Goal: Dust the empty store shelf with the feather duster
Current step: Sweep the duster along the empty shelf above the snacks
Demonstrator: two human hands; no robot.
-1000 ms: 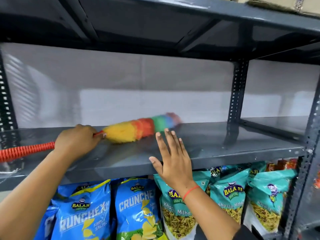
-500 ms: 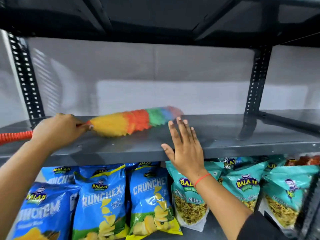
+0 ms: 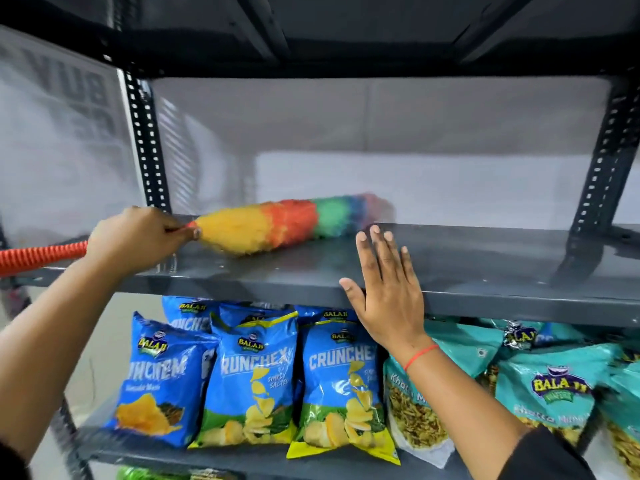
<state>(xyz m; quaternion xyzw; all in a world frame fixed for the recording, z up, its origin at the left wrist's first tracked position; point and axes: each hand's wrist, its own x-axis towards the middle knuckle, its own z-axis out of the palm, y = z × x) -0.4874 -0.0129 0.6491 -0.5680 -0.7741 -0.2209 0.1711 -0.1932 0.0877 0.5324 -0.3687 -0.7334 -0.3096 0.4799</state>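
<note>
fingers: my left hand [image 3: 138, 237] is clenched on the duster [image 3: 277, 225], my right hand [image 3: 388, 289] spread flat, holding nothing | shelf [image 3: 485, 271]: bare grey | duster: lying on shelf, left part | right palm: on shelf's front edge | chip bags [image 3: 256, 379]: below shelf

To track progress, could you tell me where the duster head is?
The feather duster lies on the grey shelf, left of centre, between both hands.
</note>
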